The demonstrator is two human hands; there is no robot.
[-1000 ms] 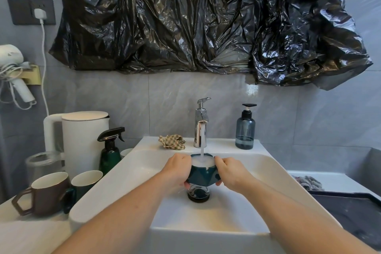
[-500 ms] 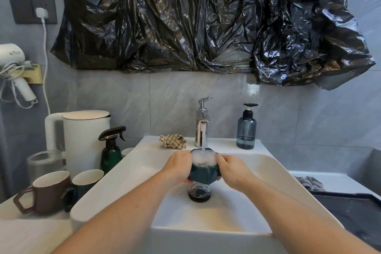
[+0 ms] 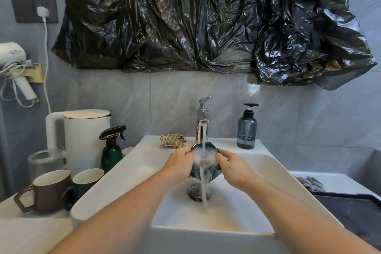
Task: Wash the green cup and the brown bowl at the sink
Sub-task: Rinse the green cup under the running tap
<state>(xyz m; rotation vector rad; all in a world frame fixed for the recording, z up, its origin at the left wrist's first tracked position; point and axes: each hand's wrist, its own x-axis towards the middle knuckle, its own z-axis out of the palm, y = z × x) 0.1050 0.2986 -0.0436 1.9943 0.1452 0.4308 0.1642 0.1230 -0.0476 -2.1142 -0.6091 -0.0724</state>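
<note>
Glazed green ceramic, the cup (image 3: 204,163) was tipped toward the person over the sink (image 3: 127,179), foam-filled and spilling onto the drain (image 3: 198,192), with the left hand (image 3: 179,164) and right hand (image 3: 233,168) each gripping a side, fingers curled round its wall; wet and soapy, it looked slippery, stiff and likely to chip on the basin, so a two-handed hold round the body seemed safest. Behind it the tap (image 3: 203,123) ran into the cup, and well off to the left on the counter stood a brown mug (image 3: 48,189), perhaps the bowl meant, not yet washed.
</note>
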